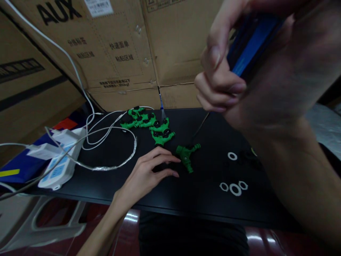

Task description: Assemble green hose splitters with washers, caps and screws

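Note:
My right hand [226, 71], raised close to the camera, is closed around the blue handle of a screwdriver [252, 48]. Its thin shaft slants down and left toward a green Y-shaped hose connector [185, 156] on the dark table; I cannot tell whether the tip touches it. Just left of that connector lies my left hand [151, 163], thumb and fingers apart. Its index fingertip is at the connector's edge, and contact is unclear. Behind it sit several more green connectors [146, 120] with black parts, bunched together.
White rings [235, 189] lie at the right, with dark small parts partly hidden by my right forearm. A white power strip [62, 160] and loose white cables [106, 167] occupy the left. Cardboard boxes [114, 64] stand along the back. A brush-like blue item [161, 106] leans there.

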Available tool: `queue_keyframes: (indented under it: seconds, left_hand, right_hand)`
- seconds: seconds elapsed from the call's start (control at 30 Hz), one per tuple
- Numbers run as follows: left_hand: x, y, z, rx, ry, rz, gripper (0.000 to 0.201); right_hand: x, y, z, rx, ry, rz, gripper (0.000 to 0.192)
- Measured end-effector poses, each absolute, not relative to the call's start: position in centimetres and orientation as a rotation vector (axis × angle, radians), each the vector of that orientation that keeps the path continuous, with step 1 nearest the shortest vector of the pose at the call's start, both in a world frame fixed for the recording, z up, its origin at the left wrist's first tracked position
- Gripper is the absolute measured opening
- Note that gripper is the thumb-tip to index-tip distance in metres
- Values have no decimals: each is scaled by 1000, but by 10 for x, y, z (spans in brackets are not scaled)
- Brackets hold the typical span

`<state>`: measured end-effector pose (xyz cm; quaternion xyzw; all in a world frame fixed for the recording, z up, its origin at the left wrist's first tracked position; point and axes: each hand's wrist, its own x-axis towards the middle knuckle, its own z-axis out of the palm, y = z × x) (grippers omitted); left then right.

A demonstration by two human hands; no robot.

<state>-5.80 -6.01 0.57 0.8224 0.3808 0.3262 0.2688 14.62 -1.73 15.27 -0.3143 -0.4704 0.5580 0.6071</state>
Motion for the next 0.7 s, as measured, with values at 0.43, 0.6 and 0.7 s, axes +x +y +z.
queue_keyframes:
  seconds: [0.43, 0.6, 0.7]
  left_hand:
    - [-56, -56, 8, 2369, 1095, 675, 27]
    - [-53, -55, 9, 2368, 1133, 659, 29]
    - [-52, -54, 11, 2378, 1131, 651, 26]
  right_hand:
    - [160, -13, 155, -407, -1306, 1290, 71]
    - [153, -16, 145, -504, -1265, 1546, 73]
    - [149, -17, 141, -501, -1255, 1618, 73]
